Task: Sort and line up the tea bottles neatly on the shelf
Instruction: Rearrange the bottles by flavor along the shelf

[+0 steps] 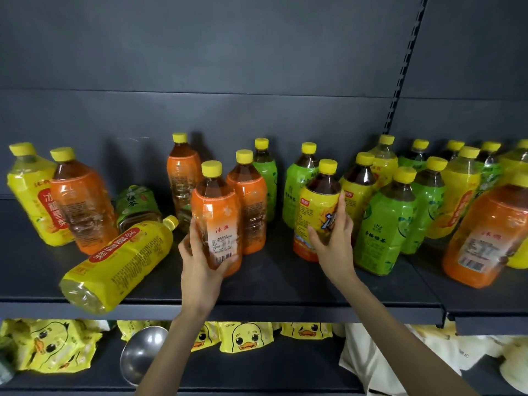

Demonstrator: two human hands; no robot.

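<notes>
Many yellow-capped tea bottles with orange, yellow or green labels stand unsorted on the dark shelf (285, 284). My left hand (200, 270) grips the lower part of an upright orange-label bottle (217, 212) at the shelf's middle. My right hand (333, 241) holds a yellow-and-orange-label bottle (315, 212) just to the right. A yellow-label bottle (114, 267) lies on its side at the front left, its base over the shelf edge. Behind it a green-label bottle (137, 207) also lies down. Two more orange bottles (250, 207) stand behind the one in my left hand.
Yellow (31, 195) and orange (83, 207) bottles stand at far left. A dense mixed cluster fills the right side, with a large orange bottle (485, 238) near the front. Below, duck-print packets (245, 337), a metal bowl (143, 352) and white bags (400, 358) lie on the lower shelf.
</notes>
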